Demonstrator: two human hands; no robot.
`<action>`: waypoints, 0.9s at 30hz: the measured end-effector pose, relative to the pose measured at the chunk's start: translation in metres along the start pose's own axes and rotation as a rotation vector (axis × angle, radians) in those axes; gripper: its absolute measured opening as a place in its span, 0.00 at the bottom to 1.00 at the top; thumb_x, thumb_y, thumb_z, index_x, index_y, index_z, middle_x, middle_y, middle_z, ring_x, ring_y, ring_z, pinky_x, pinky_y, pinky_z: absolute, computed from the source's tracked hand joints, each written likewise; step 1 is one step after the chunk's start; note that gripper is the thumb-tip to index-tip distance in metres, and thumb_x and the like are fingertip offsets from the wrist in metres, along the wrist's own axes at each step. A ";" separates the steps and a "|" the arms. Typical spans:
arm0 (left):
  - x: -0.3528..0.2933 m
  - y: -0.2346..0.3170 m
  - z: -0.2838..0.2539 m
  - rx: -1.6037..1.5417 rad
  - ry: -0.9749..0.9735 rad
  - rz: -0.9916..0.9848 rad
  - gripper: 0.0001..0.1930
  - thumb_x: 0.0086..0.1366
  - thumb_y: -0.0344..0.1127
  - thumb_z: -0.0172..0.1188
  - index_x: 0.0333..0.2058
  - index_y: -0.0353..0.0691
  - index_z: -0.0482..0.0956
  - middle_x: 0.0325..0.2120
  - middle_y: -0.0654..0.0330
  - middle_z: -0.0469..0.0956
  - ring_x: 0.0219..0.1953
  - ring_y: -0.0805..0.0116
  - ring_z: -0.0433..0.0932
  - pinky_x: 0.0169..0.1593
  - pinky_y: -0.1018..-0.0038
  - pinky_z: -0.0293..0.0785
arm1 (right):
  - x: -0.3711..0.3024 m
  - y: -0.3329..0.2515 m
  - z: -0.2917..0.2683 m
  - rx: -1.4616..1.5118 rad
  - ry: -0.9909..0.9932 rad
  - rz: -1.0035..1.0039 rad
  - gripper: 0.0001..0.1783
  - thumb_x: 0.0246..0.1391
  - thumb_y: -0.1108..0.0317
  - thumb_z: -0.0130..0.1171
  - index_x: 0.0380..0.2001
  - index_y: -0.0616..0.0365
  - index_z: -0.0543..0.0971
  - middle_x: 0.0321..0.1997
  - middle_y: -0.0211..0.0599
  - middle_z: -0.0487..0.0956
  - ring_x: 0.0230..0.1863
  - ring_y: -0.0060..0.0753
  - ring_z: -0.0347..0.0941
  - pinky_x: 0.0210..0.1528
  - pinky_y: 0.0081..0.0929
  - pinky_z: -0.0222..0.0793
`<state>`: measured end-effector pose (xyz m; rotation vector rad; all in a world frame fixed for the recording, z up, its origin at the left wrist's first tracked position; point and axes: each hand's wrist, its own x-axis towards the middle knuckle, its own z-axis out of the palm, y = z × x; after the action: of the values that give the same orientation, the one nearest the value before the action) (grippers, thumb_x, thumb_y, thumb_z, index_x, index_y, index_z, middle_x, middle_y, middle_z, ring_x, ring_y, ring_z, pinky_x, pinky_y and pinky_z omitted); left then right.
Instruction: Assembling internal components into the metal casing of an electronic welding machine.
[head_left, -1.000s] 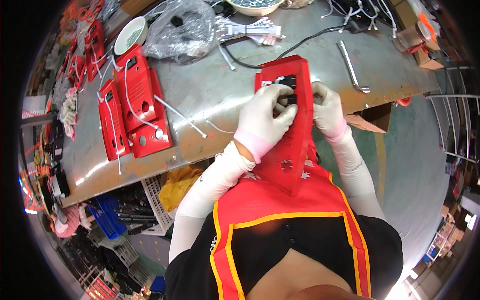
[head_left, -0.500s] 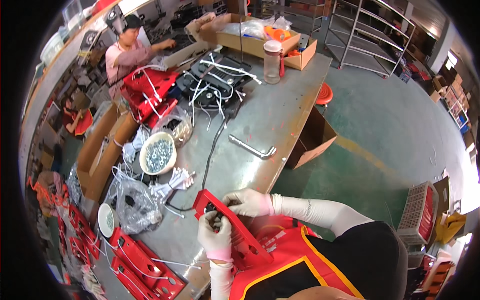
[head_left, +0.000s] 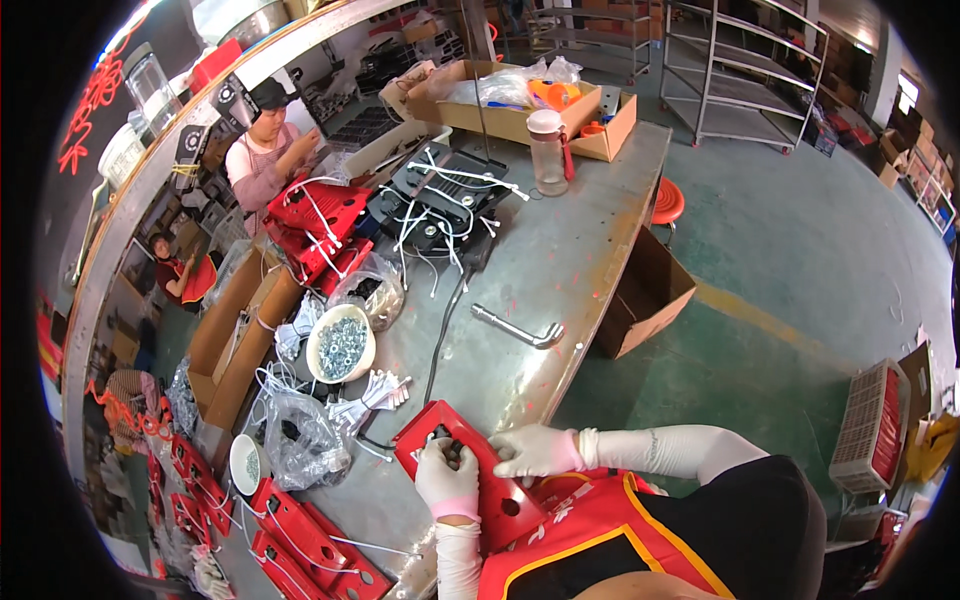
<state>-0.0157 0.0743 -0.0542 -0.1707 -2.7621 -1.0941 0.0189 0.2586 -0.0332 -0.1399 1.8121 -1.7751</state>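
Near the table's front edge a long red metal bracket (head_left: 515,507), with round holes, is tilted against my red apron. My left hand (head_left: 447,487), in a white glove, lies over its upper part. The fingers of that hand are closed round a small black part (head_left: 452,449) sitting at the bracket's face; its exact kind is hidden. My right hand (head_left: 535,452), also gloved, grips the bracket's right edge with bent fingers. Left of my hands lie more red brackets (head_left: 318,545) with white cables.
On the table are a bowl of bolts and nuts (head_left: 318,365), bundled white cables (head_left: 372,398), a socket wrench (head_left: 517,326), a bottle (head_left: 547,160) and black units (head_left: 440,195). Cardboard boxes (head_left: 480,112) stand behind. A person (head_left: 262,160) works across the table.
The bracket has turned so that its broad face shows more. My right hand has moved from the bracket's upper end down to its right edge. The view has shifted slightly.
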 end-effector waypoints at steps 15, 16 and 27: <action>0.009 -0.018 -0.007 0.328 0.028 0.066 0.11 0.51 0.34 0.66 0.33 0.38 0.79 0.28 0.52 0.79 0.32 0.52 0.78 0.38 0.61 0.74 | 0.030 0.014 -0.007 -0.491 0.131 -0.235 0.21 0.58 0.54 0.51 0.45 0.60 0.76 0.37 0.54 0.80 0.38 0.54 0.78 0.43 0.41 0.72; 0.009 -0.017 -0.008 0.330 0.017 0.055 0.11 0.51 0.33 0.66 0.33 0.38 0.79 0.28 0.52 0.79 0.32 0.52 0.78 0.38 0.61 0.74 | 0.024 0.010 -0.009 -0.402 0.117 -0.215 0.21 0.58 0.55 0.50 0.46 0.59 0.76 0.37 0.53 0.80 0.38 0.53 0.78 0.43 0.40 0.72; 0.007 -0.020 -0.003 0.347 0.052 0.081 0.11 0.50 0.32 0.65 0.33 0.37 0.78 0.27 0.51 0.78 0.32 0.51 0.77 0.38 0.60 0.73 | 0.001 0.031 -0.039 -0.070 0.006 -0.119 0.21 0.64 0.60 0.44 0.54 0.62 0.71 0.34 0.35 0.78 0.33 0.25 0.78 0.38 0.25 0.75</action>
<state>-0.0254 0.0584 -0.0641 -0.2021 -2.8147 -0.5784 0.0095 0.2952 -0.0652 -0.2762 1.9065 -1.7946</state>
